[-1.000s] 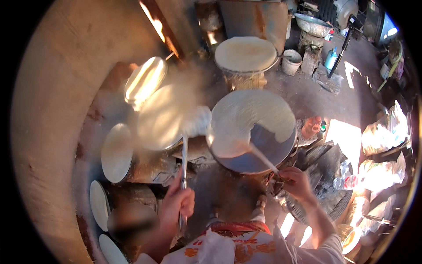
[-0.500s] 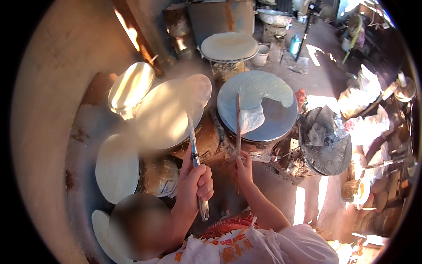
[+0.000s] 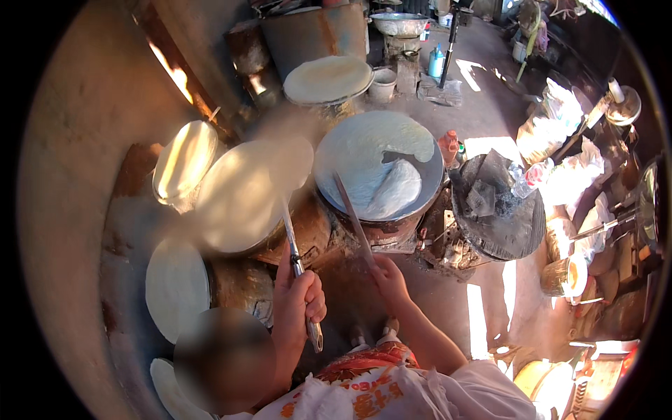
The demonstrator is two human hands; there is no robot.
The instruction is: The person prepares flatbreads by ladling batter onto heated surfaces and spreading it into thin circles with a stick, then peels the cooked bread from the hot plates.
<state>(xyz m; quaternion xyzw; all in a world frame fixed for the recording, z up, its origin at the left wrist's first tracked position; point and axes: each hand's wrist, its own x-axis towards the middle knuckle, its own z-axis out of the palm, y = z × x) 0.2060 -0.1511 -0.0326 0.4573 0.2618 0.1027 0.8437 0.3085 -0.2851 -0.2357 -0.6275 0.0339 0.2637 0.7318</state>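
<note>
My left hand (image 3: 299, 297) is closed round the long steel handle of a tool (image 3: 292, 248), whose far end is blurred over a pale, round griddle top (image 3: 231, 210). My right hand (image 3: 386, 276) grips a long wooden stick (image 3: 357, 227), angled up-left onto the middle griddle (image 3: 432, 182). Pale batter (image 3: 371, 133) covers most of that griddle, with a thicker white mass (image 3: 399, 189) on its right half and a patch of bare dark metal behind it.
Other pale round tops stand at back (image 3: 325, 77), left (image 3: 185, 157) and lower left (image 3: 175, 287). A black round slab (image 3: 500, 231) with plastic scraps and a clear bottle sits right. Beyond are white bags (image 3: 546, 119), a bucket (image 3: 381, 84) and a tan curved wall (image 3: 63, 210).
The stick has swung left across the middle griddle. The white batter has spread rightward, leaving less bare metal. My left hand still holds the steel handle, slightly further left.
</note>
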